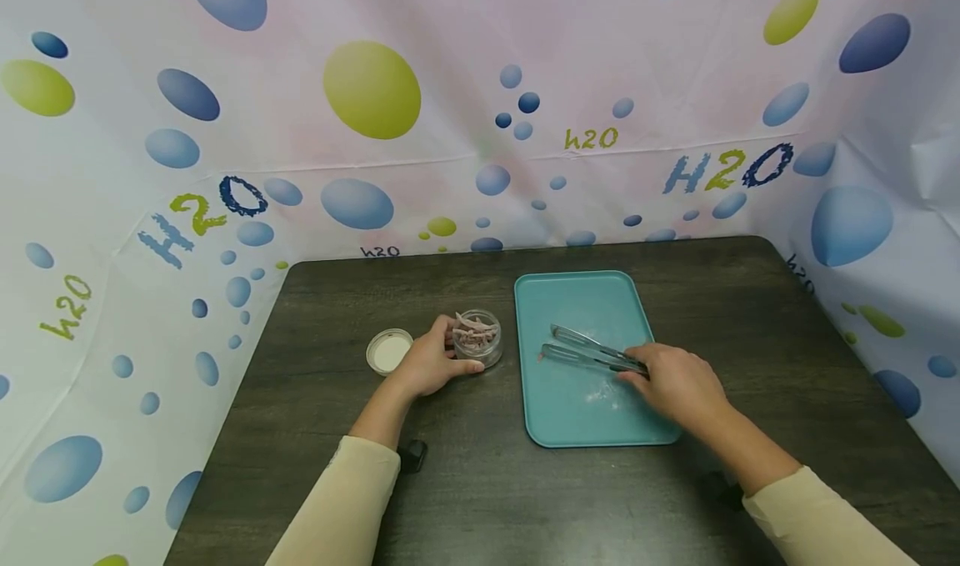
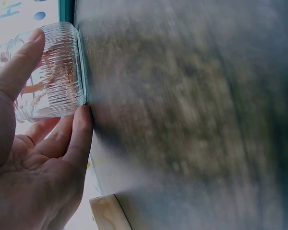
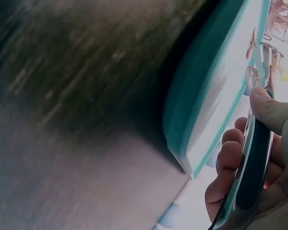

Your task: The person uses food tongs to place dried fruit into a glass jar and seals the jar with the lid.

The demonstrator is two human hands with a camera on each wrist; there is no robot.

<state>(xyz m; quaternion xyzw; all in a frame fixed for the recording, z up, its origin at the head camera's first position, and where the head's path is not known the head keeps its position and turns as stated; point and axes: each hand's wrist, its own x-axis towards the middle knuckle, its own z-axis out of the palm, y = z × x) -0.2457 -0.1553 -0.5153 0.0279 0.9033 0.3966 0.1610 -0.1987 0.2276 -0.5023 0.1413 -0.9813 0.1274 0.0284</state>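
Observation:
A small clear glass jar [image 1: 487, 353] stands on the table, partly filled with thin brownish-pink strips. My left hand [image 1: 431, 361] holds it from the left side, thumb in front and fingers behind; the left wrist view shows the thumb along the ribbed wall of the jar [image 2: 62, 72] and fingertips by its base. Metal tongs [image 1: 588, 353] with dark handles are gripped in my right hand [image 1: 684, 385], over the teal tray [image 1: 577, 428]. The tong tips are apart, and a small pinkish piece [image 1: 540, 356] shows near the lower tip.
A round lid [image 1: 390, 351], pale inside, lies just left of the jar. Whitish smears mark the tray's surface. The dark wooden table [image 1: 480, 483] ends at a white curtain [image 1: 450, 107] printed with blue and green spots.

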